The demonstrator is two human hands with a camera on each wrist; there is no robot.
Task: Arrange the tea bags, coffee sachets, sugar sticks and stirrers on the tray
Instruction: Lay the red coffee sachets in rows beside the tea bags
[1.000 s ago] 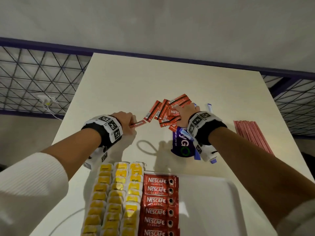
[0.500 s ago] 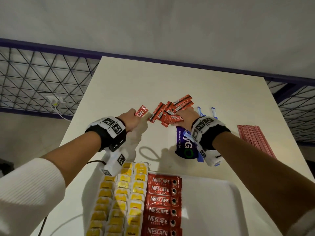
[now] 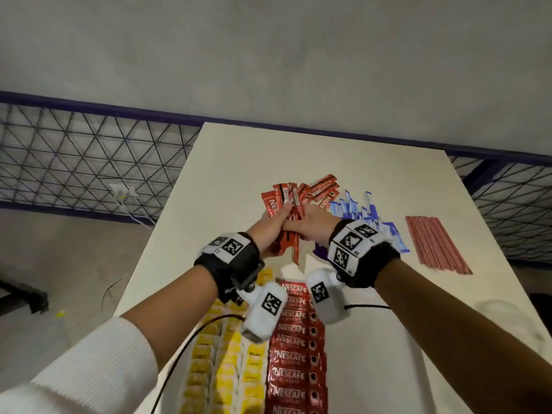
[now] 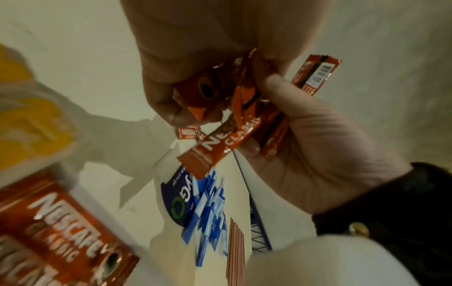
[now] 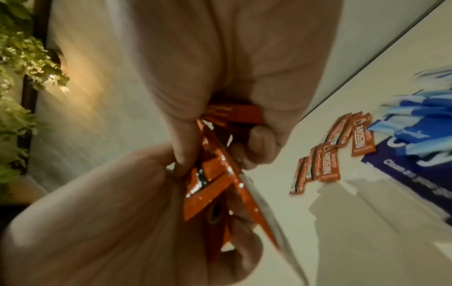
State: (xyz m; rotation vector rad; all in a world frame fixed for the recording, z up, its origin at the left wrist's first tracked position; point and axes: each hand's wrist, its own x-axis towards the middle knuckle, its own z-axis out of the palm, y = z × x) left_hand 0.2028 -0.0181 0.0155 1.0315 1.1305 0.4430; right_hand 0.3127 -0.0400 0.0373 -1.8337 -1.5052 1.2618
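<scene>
My left hand (image 3: 270, 225) and right hand (image 3: 310, 224) both clutch red sachets (image 3: 288, 201); beyond them lie blue sticks (image 3: 366, 215), with stirrers (image 3: 436, 243) to the right.

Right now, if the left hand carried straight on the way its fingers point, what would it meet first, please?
Probably the loose red Nescafe sticks on the table just beyond the left hand, which holds its own bunch; depth is unclear, so it may pass above them.

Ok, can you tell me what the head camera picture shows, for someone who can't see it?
Two hands, left hand and right hand, together grip a bunch of red coffee sachets above a table. Blue sugar sticks and red stirrers lie to the right.
</scene>
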